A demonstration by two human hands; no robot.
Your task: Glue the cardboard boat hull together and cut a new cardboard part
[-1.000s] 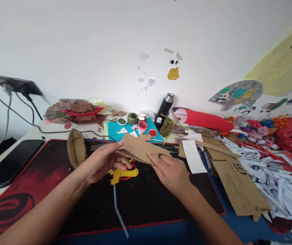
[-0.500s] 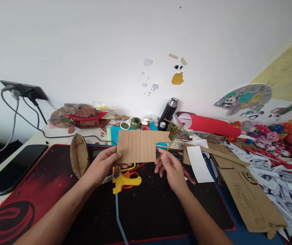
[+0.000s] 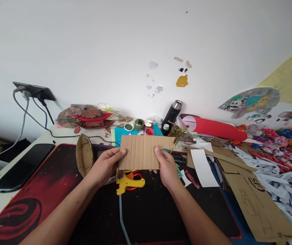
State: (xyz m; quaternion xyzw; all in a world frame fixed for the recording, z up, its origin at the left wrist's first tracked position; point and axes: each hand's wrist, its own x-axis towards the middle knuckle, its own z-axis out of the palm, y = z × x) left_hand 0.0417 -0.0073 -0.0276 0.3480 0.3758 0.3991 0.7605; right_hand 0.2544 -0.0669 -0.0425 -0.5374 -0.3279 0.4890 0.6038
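Left hand (image 3: 107, 165) is pinching left edge of corrugated cardboard piece (image 3: 139, 153), thumb on top; right hand (image 3: 166, 166) is pinching near its lower right corner. Cardboard is lying between both, neither nearer, long axis running left-right, narrow tab pointing right beyond right thumb. Yellow glue gun (image 3: 130, 183) is sitting just below it in view.

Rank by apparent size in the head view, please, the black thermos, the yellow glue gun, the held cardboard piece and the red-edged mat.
Red-edged mat
Held cardboard piece
Yellow glue gun and black thermos: too alike to rank
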